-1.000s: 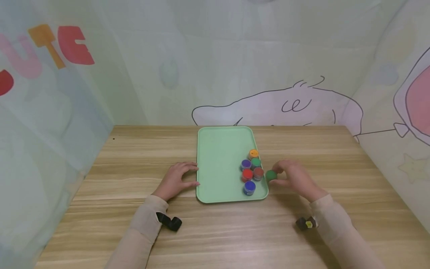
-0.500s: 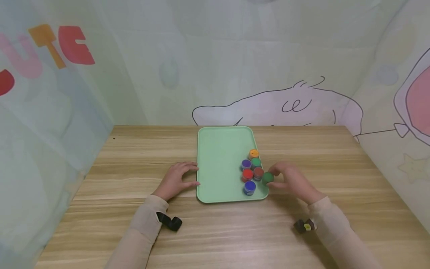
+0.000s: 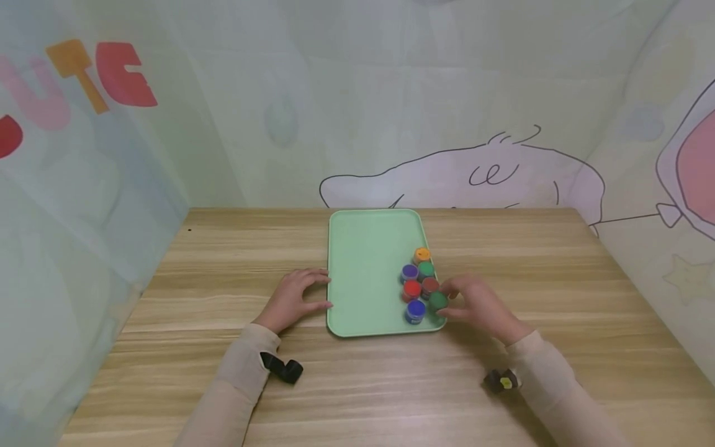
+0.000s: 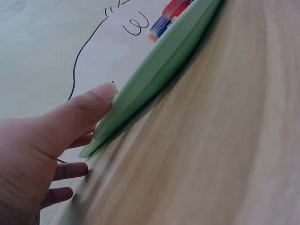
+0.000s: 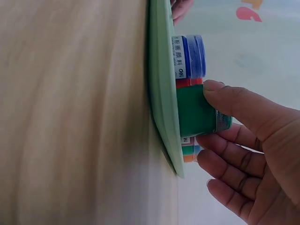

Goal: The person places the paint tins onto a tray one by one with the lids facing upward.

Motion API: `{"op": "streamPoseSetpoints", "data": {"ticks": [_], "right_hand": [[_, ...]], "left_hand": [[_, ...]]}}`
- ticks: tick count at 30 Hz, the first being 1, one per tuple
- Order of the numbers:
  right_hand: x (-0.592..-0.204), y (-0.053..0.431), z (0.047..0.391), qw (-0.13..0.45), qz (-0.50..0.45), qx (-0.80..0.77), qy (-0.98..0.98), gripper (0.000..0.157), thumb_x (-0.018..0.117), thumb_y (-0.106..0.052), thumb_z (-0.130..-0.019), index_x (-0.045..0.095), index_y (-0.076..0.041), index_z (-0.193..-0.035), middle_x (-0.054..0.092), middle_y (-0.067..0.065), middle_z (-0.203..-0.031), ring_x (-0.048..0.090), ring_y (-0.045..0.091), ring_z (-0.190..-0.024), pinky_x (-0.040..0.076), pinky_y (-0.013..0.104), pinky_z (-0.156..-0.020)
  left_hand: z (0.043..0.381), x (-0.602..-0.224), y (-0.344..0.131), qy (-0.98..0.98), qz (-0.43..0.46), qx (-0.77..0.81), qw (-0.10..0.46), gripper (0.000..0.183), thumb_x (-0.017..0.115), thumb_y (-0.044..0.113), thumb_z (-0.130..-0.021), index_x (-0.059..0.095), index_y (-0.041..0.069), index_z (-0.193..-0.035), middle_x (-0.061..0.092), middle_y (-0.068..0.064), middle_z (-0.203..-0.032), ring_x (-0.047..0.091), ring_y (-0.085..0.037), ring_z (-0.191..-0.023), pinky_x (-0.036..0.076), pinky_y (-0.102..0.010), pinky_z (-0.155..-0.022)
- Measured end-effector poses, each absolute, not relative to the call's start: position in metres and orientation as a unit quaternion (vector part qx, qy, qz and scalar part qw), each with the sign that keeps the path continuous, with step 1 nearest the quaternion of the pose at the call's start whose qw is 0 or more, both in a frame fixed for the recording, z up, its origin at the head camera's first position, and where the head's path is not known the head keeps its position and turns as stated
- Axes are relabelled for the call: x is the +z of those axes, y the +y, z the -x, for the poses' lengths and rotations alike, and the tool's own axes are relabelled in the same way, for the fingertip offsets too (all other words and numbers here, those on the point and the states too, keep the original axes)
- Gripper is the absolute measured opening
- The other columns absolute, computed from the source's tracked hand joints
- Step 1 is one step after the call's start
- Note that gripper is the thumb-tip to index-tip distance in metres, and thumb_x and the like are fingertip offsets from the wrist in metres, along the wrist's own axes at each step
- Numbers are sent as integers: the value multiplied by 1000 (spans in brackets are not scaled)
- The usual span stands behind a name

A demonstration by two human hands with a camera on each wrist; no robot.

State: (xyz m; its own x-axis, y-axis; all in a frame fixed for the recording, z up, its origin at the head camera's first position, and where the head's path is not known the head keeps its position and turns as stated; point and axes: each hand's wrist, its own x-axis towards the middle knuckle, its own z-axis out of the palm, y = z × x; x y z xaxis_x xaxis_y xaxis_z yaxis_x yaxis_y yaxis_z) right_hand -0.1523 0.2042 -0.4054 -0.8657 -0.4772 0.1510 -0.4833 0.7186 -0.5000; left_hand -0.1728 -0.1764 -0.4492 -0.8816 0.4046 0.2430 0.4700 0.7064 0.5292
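Observation:
My right hand pinches a dark green paint jar between thumb and fingers at the tray's right edge. The light green tray carries several more small paint jars: a blue one, a red one, a brown-red one, a purple one, another green one and an orange one. On the opposite side, my left hand rests with its thumb and fingers against the tray's left rim, fingers spread and slightly bent.
The wooden table extends around the tray on every side. A printed cloth backdrop stands behind the table's far edge. Black wrist-worn devices sit at both cuffs.
My right hand has carried the dark green jar leftward and slightly nearer, from beside the tray to over its right front corner, next to the blue jar. The left hand has stayed still.

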Motion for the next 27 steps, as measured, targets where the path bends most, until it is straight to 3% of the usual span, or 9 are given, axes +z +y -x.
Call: {"op": "streamPoseSetpoints", "data": {"ticks": [27], "right_hand": [[-410, 199, 146, 13, -271, 244, -931, 27, 80, -17, -75, 69, -8, -97, 70, 0, -91, 61, 16, -84, 52, 34, -78]], "left_hand": [[173, -450, -177, -920, 240, -304, 56, 50, 79, 36, -77, 65, 13, -120, 60, -6, -133, 51, -31, -128, 35, -55, -109]]}}
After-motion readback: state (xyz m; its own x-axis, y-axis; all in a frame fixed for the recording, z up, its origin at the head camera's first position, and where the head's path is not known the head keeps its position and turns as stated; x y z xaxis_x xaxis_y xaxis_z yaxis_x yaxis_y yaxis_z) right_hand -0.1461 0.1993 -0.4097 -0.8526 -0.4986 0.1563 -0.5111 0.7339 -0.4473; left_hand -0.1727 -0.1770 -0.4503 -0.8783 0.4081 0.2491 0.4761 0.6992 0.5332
